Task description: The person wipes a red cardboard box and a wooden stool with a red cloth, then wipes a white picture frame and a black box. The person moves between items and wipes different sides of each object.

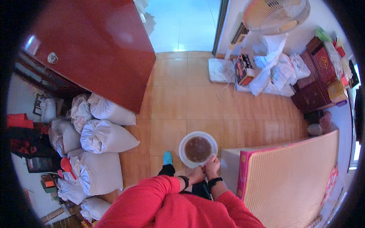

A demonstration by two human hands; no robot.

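A round white bucket or basin (182, 146) of murky brown liquid (197, 149) is in front of me, low in the middle of the head view. My left hand (195, 174) and my right hand (212, 167) come together at its near right rim, fingers closed. Whatever they grip is hidden by the hands themselves. I cannot tell whether they touch the rim or are just above it. Both forearms are in red sleeves, and each wrist wears a dark band.
Several stuffed white sacks (108, 136) line the left side beside an open red door (102, 49). A bed or mattress edge (289, 178) stands close on my right. At the far right are a fan (276, 17), plastic bags (279, 72) and a dark red cabinet (310, 95). My foot in a blue sock (167, 158) rests on tan tiles (171, 102).
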